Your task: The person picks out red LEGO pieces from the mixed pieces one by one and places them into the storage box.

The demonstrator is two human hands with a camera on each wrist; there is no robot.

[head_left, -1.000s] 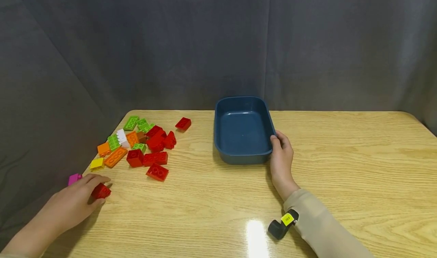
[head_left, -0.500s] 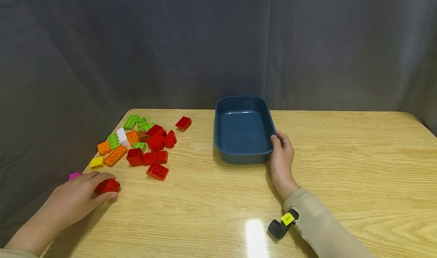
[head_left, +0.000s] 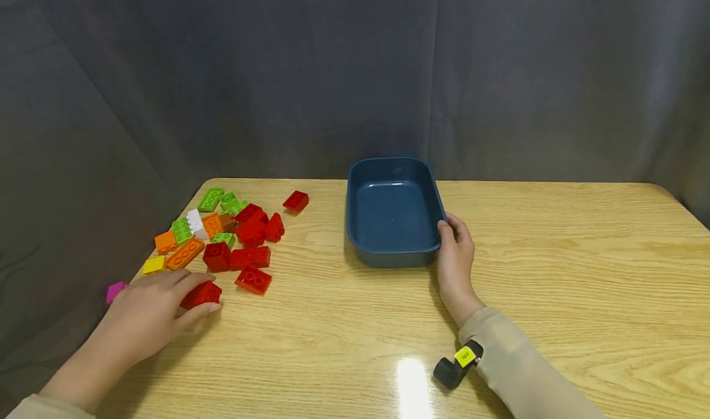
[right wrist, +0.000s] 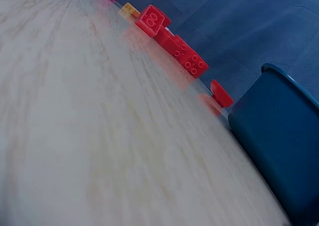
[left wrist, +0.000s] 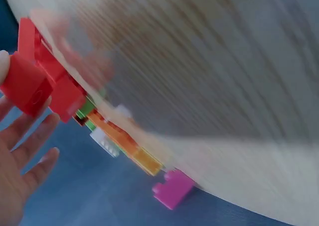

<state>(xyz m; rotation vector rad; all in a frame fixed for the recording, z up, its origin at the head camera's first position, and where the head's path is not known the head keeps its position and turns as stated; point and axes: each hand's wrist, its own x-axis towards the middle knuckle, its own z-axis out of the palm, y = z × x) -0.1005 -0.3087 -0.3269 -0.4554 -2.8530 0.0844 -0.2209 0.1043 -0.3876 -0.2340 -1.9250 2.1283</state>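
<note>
My left hand (head_left: 152, 308) pinches a red toy brick (head_left: 204, 294) between thumb and fingers, near the front of the brick pile. In the left wrist view that red brick (left wrist: 27, 84) appears held above the tabletop, the lower fingers spread away from it. My right hand (head_left: 457, 265) grips the near right corner of a blue plastic bin (head_left: 394, 259), thumb at the rim. Nothing lies inside the bin. The right wrist view shows the outer wall of the bin (right wrist: 276, 136), but the right hand is out of that view.
Several red bricks (head_left: 253, 280) lie loose right of the left hand. Behind them are green, white and orange bricks (head_left: 185, 254), a yellow brick (head_left: 154, 265) and a magenta brick (head_left: 115, 291) by the table's left edge. A grey curtain (head_left: 310, 74) hangs behind the wooden table (head_left: 310, 345).
My left hand has moved to the right with the red brick, away from the magenta brick and toward the other red ones. The right hand and the bin have stayed practically in place.
</note>
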